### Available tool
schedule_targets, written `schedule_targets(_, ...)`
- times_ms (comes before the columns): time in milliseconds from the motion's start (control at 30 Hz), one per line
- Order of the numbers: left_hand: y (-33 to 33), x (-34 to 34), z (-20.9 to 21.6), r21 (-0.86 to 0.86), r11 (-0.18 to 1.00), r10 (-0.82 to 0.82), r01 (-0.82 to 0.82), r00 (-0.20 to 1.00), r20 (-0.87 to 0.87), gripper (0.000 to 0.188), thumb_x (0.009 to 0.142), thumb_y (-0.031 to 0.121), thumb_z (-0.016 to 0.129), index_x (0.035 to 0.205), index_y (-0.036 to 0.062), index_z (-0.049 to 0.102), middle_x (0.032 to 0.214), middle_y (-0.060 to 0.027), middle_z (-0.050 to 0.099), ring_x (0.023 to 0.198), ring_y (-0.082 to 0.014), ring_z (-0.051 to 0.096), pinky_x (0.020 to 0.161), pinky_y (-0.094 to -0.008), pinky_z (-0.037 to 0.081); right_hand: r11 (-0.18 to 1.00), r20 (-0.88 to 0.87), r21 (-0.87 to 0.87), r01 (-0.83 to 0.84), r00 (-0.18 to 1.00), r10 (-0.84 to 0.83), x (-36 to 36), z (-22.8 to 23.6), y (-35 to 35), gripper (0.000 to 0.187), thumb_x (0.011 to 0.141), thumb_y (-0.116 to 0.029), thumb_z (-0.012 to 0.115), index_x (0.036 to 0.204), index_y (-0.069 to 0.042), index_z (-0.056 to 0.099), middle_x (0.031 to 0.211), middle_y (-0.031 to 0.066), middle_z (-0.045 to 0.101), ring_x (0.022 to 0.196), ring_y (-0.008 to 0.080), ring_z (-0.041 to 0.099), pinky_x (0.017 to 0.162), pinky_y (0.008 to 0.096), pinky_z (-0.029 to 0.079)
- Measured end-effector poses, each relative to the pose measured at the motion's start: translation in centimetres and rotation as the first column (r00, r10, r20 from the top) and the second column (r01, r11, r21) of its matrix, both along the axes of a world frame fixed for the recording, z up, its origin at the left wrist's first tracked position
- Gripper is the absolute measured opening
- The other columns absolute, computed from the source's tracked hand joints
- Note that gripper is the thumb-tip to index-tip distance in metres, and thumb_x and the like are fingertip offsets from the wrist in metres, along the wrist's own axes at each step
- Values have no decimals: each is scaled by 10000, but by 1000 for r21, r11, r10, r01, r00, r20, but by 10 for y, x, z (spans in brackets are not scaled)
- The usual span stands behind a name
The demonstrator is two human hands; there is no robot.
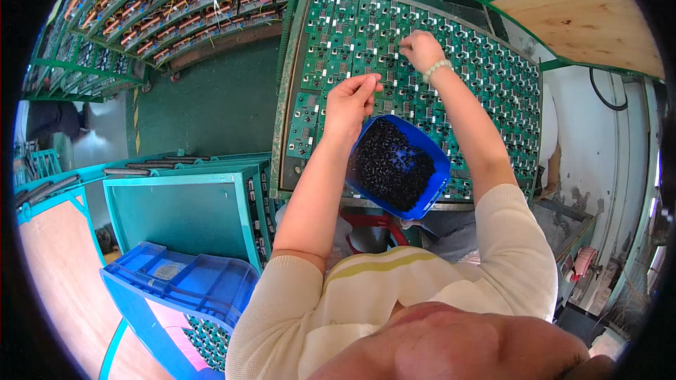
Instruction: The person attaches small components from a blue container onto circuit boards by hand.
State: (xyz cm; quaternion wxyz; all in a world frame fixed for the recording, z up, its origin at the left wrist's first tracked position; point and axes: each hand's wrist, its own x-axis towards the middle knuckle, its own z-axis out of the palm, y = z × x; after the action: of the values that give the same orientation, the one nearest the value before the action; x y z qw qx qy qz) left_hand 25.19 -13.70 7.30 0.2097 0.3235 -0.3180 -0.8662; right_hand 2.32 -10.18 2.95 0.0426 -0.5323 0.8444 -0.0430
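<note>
Rows of green circuit boards (486,63) fill a large tray with a worn frame (282,134) in front of me. Over the boards, my left hand (346,105) is closed, thumb and fingertips pressed together; what they hold, if anything, is too small to make out. Farther right and higher, my right hand (422,53) has its fingertips pinched down at one board, with any held part hidden. A pale bead bracelet (437,69) circles that wrist. Below both hands, a blue plastic bin (417,212) full of small black parts (394,169) sits at the tray's near edge, covering some boards.
Shelves of copper-coloured assemblies (176,21) stand at the far left. Near me on the left are a teal rack (169,214) and a blue crate (134,278) with boards beside it. A wooden panel on green framing (577,10) overhangs the far right.
</note>
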Motion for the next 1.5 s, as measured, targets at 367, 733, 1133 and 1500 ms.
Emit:
schedule_targets(367, -1, 7, 4, 65, 994, -94, 92, 995, 25, 167, 802, 183, 621, 778, 25, 569, 663, -9, 534, 520, -37, 412, 398, -165, 289, 841, 721, -541, -19, 504, 475, 91, 71, 46, 139, 735, -41, 647, 873, -42, 647, 787, 34, 579, 729, 110, 540, 657, 226, 427)
schedule_targets(733, -4, 1, 5, 107, 994, -8, 9, 1000, -5, 200, 823, 30, 371, 981, -29, 478, 743, -97, 558, 540, -86, 435, 404, -190, 322, 926, 355, -267, 267, 920, -163, 12, 13, 56, 122, 758, -171, 614, 836, -81, 641, 804, 82, 635, 686, 196, 607, 636, 297, 489)
schedule_targets(1133, -1, 2, 6, -40, 995, -93, 96, 993, 67, 209, 850, 176, 546, 951, -7, 543, 705, -24, 545, 532, -43, 403, 409, -165, 284, 994, 5, -108, -17, 1000, 18, 9, -4, 36, 109, 725, -171, 585, 744, -71, 626, 771, 101, 595, 794, 275, 569, 692, 380, 476)
schedule_targets(1500, 2, 0, 3, -41, 998, -44, 45, 999, 17, 176, 819, 148, 591, 909, -4, 585, 706, 2, 538, 548, -37, 413, 427, -156, 297, 979, 153, 195, 62, 984, -92, -2, 3, 16, 111, 703, -188, 619, 752, -100, 665, 808, 126, 615, 732, 284, 589, 697, 376, 480)
